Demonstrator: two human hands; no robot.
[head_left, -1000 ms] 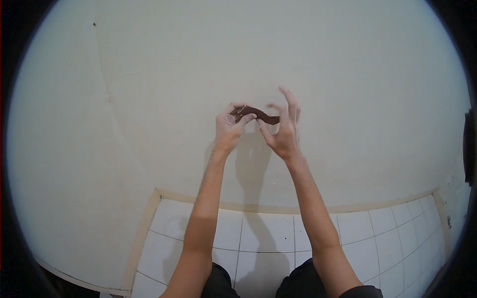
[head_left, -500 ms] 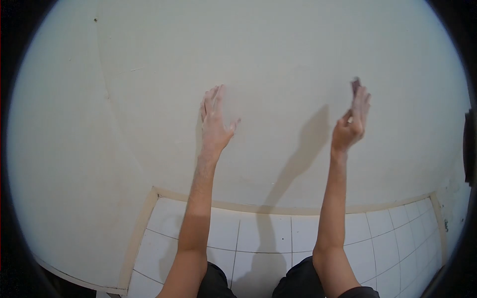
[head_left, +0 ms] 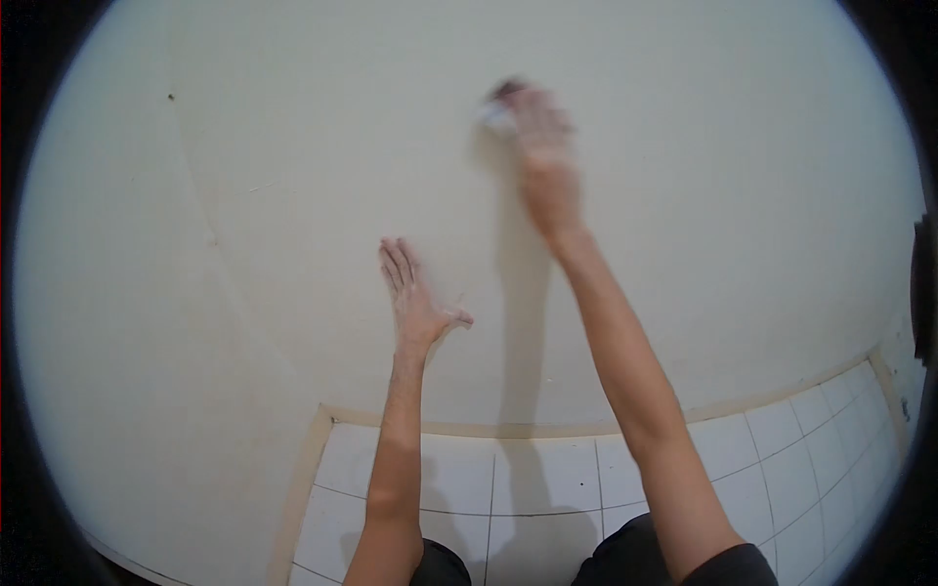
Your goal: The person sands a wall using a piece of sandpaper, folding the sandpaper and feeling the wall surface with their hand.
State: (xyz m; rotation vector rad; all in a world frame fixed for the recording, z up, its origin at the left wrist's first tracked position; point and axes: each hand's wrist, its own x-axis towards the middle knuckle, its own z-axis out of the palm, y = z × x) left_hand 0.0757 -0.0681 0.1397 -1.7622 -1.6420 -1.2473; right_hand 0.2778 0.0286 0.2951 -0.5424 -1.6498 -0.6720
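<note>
My left hand [head_left: 416,298] rests against the pale wall [head_left: 342,146], fingers spread and thumb out to the right, with nothing in it. Whitish dust seems to coat its fingers. Higher up and to the right, my right hand [head_left: 547,156] is smeared by motion. It holds a small dark and white piece [head_left: 501,105] at or against the wall, its fingers lying over the right side of it. Blur hides whether this is a folded sheet or a pad. A long shadow [head_left: 523,293] of the right arm falls down the wall.
White floor tiles [head_left: 547,474] meet the wall at a beige skirting strip [head_left: 469,430]. A wall corner runs down the left, with a small dark hole [head_left: 171,97] near it. Something dark [head_left: 920,293] juts in at the right edge. My dark-clothed knees [head_left: 630,557] show below.
My right hand has swept left and upward across the wall with the small piece. The left hand appears lower in view, fingers still spread; the camera view has tilted up slightly.
</note>
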